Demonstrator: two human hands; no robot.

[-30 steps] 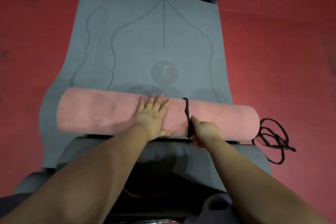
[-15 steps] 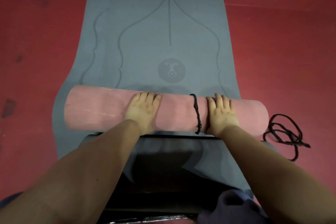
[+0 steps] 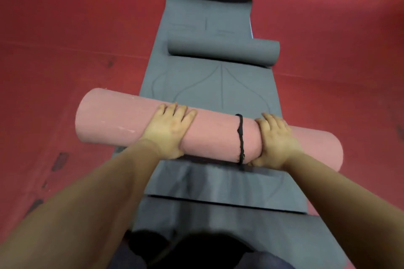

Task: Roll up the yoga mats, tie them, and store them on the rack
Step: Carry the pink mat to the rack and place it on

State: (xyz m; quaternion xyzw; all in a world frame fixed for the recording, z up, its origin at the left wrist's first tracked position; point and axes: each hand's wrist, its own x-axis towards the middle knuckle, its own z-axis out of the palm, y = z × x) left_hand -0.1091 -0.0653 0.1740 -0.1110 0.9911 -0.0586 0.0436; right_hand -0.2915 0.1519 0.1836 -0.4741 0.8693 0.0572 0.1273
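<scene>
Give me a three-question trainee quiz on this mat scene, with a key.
1. True or false: a black cord is tied round the pink rolled mat.
2. Which hand grips the mat right beside the cord: A the left hand, B the right hand?
3. Fill in: farther up the floor, a partly rolled ____ mat lies on the flat mats.

Key
1. True; it circles the roll between the hands.
2. B; its fingers curl over the roll beside the cord.
3. Grey.
</scene>
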